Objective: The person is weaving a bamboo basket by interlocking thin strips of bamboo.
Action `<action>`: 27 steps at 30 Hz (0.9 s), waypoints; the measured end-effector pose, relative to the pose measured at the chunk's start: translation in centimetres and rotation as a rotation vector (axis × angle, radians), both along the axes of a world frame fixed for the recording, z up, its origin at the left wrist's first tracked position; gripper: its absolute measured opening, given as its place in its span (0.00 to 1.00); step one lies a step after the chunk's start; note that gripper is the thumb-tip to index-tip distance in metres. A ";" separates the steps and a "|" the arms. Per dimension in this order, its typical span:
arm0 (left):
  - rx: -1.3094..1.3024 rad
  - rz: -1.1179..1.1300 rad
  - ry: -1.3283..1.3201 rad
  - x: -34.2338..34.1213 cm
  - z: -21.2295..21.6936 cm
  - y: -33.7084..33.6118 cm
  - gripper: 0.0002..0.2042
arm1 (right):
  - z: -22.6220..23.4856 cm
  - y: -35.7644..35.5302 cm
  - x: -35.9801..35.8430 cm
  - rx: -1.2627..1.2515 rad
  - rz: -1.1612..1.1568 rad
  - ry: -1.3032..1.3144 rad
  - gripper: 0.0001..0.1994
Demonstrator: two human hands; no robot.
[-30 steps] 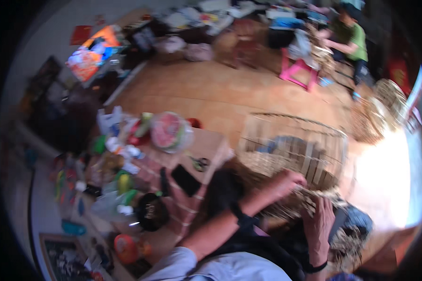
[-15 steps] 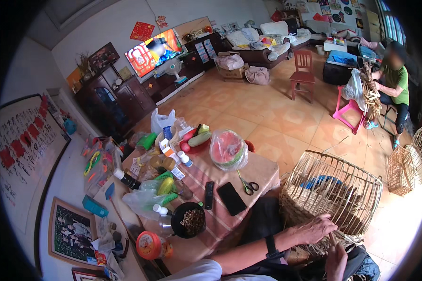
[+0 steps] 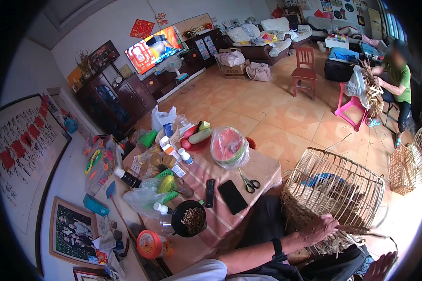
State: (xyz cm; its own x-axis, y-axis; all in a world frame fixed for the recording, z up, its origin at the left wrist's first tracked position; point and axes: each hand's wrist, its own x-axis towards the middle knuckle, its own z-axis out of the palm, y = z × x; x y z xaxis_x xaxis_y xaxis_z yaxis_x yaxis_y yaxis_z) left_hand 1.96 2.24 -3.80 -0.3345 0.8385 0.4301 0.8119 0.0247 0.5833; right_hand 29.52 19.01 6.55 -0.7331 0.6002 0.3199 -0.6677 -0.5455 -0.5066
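A partly woven straw basket [image 3: 305, 201] with upright stakes stands on its side or tilted in front of me at the right, close to my knees. My left hand [image 3: 318, 229] is closed at its near edge, pinching a brown straw strand [image 3: 368, 231]. From there the strand runs right and bends down past the fingertips of my right hand [image 3: 379, 269]. That hand is low at the right, its fingers stretched out and a little blurred. Inside the basket lie something blue and dark material, mostly hidden by the stakes.
On the table [image 3: 262, 164] at my left are scissors [image 3: 251, 184], a phone [image 3: 232, 196], a remote [image 3: 210, 193], a dark bowl [image 3: 188, 219] and wrapped watermelon [image 3: 229, 147]. Another person [image 3: 396, 79] handles straw by a pink stool [image 3: 350, 107]. More baskets [image 3: 402, 168] stand right.
My right hand has moved right and down, away from my left hand. The strand now stretches out between them. My left hand stays by the basket's near edge.
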 end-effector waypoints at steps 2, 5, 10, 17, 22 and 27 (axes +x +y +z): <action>0.023 0.013 0.037 0.2 -0.3 0.1 0.08 | -1.2 0.0 -1.4 0.144 -0.046 -0.607 0.22; 0.051 0.014 0.009 0.3 -0.7 0.3 0.08 | -4.3 -3.6 -6.9 0.534 -0.003 -0.998 0.14; 0.137 0.060 0.118 0.4 -1.2 0.1 0.08 | -7.9 -5.3 -15.4 1.053 -0.412 -0.839 0.11; -0.172 0.018 0.001 0.1 -1.0 0.6 0.17 | -8.3 -2.1 -15.9 0.455 -0.290 -0.983 0.11; -0.040 0.178 0.438 2.5 -1.5 0.4 0.29 | -7.5 -1.0 -16.2 0.160 -0.172 -0.967 0.10; -0.579 0.158 0.655 4.0 -1.2 1.9 0.26 | -6.1 0.2 -17.9 0.661 -0.143 -1.048 0.06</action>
